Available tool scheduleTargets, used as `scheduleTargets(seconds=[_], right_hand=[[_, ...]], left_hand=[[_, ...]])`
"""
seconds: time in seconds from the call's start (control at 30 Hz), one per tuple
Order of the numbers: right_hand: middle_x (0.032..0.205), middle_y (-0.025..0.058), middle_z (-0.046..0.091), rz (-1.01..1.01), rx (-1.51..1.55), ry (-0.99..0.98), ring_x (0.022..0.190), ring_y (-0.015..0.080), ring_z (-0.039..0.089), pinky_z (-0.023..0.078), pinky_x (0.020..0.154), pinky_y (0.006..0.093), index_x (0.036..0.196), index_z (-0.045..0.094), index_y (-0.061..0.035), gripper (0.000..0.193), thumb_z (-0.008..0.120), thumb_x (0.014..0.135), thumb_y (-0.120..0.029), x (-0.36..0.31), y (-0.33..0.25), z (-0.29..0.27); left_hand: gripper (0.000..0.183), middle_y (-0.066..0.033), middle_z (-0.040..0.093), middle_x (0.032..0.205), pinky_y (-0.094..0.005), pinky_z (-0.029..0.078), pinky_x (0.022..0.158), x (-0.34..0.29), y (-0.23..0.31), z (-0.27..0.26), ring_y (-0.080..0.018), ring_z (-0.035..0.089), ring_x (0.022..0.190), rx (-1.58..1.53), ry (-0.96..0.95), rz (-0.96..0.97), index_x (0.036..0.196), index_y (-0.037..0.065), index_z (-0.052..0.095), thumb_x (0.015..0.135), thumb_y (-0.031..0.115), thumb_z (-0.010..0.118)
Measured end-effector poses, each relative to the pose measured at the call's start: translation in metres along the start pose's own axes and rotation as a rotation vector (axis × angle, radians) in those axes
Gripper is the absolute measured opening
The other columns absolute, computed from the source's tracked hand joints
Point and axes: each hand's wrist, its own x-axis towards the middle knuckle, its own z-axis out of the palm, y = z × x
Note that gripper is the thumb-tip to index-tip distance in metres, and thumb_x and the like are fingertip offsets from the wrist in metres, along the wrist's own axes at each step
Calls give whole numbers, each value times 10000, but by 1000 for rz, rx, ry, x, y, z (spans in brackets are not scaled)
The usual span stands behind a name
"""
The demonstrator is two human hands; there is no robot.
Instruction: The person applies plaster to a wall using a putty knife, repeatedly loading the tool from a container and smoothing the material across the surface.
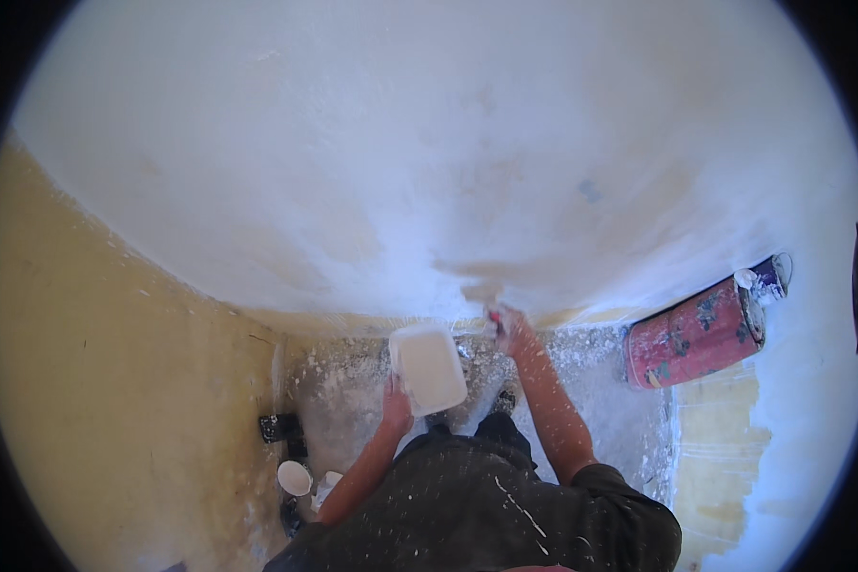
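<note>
My left hand (pixel 398 408) grips the left side of a white rectangular tub (pixel 429 370) with rounded corners, held in front of my body. Its inside looks pale; I cannot tell how full it is. Up against the wall ahead, my right hand (pixel 515 334) is closed around a tool with a red handle (pixel 494 316) and a broad tan head (pixel 483 293). The head is blurred and meets or nearly meets the wall (pixel 391 191); whether it is a brush or a scraper does not show. White coating covers most of that wall, with brownish patches showing through.
At right, a dented red drum (pixel 691 336) stands by the wall, with a dark paint can (pixel 770 278) on top. A white bucket (pixel 295 478) and a black object (pixel 278 427) lie near the yellow left wall (pixel 133 381). White splatter marks the grey floor (pixel 601 410).
</note>
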Motion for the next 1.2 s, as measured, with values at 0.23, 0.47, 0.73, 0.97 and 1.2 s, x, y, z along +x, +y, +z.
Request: scheduleTargets(seconds=[0.23,0.47,0.73,0.97,1.2], right_hand=[[795,25,512,-501,93,-323,560,82,424,353,477,213,974,541,-7,225,544,851,-195,-175,-141,150],[768,18,473,-822,-47,-462,571,72,408,339,496,189,1255,392,37,449,488,884,-198,-218,-147,167],[697,-26,451,-574,80,-242,539,57,414,369,482,169,1253,422,-57,468,557,874,-295,-87,-71,81],[609,-35,418,-182,26,74,429,67,373,303,367,221,983,538,-87,307,538,872,-373,-33,61,-9],[597,-9,432,131,44,133,455,115,392,326,418,257,794,506,-106,240,496,893,-325,-51,107,-57]], left_hand=[[428,-79,294,1396,-372,169,1077,5,41,32,-221,317,1246,-474,-48,-182,1364,96,264,954,216,285],[430,-79,282,1408,-398,122,1092,17,2,12,-247,272,1278,202,-280,258,1361,104,278,942,198,276],[462,-128,272,1403,-412,113,1098,-7,49,39,-273,172,1317,-450,-60,-134,1356,48,266,899,116,276],[480,-104,318,1377,-459,218,1056,4,9,16,-279,271,1274,-268,-121,-140,1368,111,260,926,283,332],[472,-86,347,1344,-395,255,1029,10,7,4,-236,326,1223,332,-69,222,1363,96,267,931,269,343]])
